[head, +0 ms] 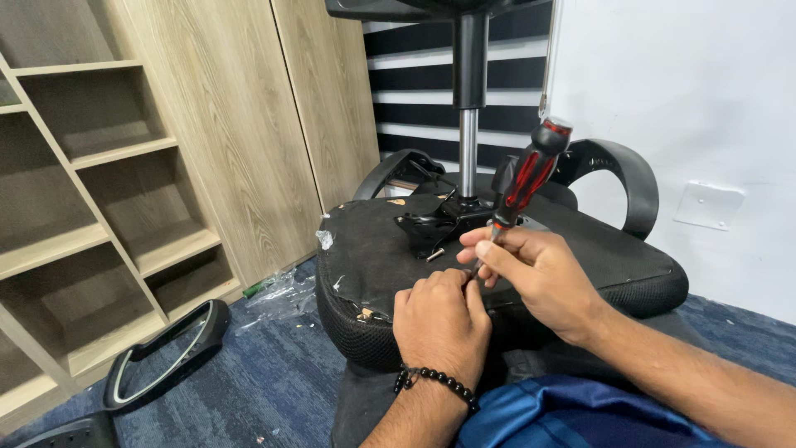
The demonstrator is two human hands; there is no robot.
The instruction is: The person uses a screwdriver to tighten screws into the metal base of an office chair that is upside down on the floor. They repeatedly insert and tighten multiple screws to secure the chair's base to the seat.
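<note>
Frame centre: my right hand (531, 270) pinches a screwdriver (524, 178) upright; its tip is hidden. My left hand (439, 319), fingers curled together, rests on the upturned seat (373, 249).

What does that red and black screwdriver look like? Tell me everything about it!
The screwdriver has a thick handle, red with black grip strips and a black cap ringed in red. It looks like hard plastic and rubber. It stands almost upright, leaning a little to the right. The right hand pinches it low, near its thin metal shaft, which is mostly hidden by fingers. Its tip points down at the upturned chair seat, beside the left hand.
</note>
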